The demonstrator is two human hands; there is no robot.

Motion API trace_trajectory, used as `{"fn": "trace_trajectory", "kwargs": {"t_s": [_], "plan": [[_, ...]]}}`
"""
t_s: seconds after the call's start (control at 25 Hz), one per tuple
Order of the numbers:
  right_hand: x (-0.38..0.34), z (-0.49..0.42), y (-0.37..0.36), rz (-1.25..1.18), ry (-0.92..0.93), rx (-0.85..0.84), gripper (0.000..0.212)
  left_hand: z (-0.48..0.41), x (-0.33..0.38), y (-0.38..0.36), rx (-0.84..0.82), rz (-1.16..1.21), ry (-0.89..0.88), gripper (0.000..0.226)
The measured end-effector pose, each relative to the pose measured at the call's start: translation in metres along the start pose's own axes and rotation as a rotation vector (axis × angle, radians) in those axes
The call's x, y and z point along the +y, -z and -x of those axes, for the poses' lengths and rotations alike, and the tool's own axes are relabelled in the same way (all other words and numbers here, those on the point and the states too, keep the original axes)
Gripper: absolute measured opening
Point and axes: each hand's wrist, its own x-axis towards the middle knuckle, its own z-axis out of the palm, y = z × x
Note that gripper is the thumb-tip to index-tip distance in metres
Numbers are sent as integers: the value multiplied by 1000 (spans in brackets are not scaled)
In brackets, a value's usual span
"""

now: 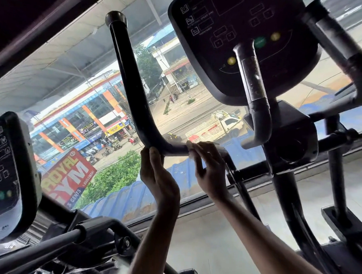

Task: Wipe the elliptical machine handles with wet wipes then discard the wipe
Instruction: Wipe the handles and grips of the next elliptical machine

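The person is reaching up with both bare arms to the long black curved handle (130, 77) of the elliptical, which is rising to a capped tip high against the window (84, 85) and bending sideways at its lower end. The left hand (158, 177) is gripping that bend from underneath, its fingertips curling up against the bar. Just beside it, the right hand (209, 172) is pinching a small white wet wipe (191, 151) and pressing it onto the level stretch of the handle, thumb below and fingers draped over the top; the two hands are sitting close together but not touching. Above and to the right the dark console (243, 46) is hanging with its yellow and green buttons showing, a short fixed grip (254, 84) standing in front of it and the other handle (335, 46) crossing the upper right corner. A second machine's console (6, 169) is leaning in at the left edge. Through the glass a street with shopfronts and a red gym sign (69, 173) is showing below.
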Motion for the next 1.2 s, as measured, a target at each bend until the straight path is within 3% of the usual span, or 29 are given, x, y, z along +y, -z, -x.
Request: {"fn": "trace_trajectory", "kwargs": {"t_s": [0.04, 0.12, 0.2, 0.36, 0.52, 0.72, 0.84, 1.04, 1.2], "plan": [[16, 0, 0, 80, 15, -29, 29, 0, 0, 0, -6, -4, -5, 20], [33, -5, 3, 186, -122, -83, 29, 0, 1, 1, -10, -5, -6, 20], [27, -10, 3, 153, -230, -91, 23, 2, -1, 1, -4, -9, -7, 20], [5, -8, 6, 98, -114, -64, 25, 0, -1, 1, -6, -24, -11, 19], [0, -17, 4, 137, -304, -57, 20, -8, 6, 10, -74, -60, -15, 20], [-58, -31, 6, -73, -131, 2, 17, -13, 8, 16, -115, -116, -20, 23], [-53, -22, 8, -37, -2, 8, 21, -14, 5, 18, -125, -166, -57, 20], [-34, -26, 11, 64, -241, -57, 14, -14, 13, 19, -71, -171, -106, 14], [-91, -45, 19, -156, -101, -49, 18, -10, 19, 18, -3, -150, -188, 20]]}}
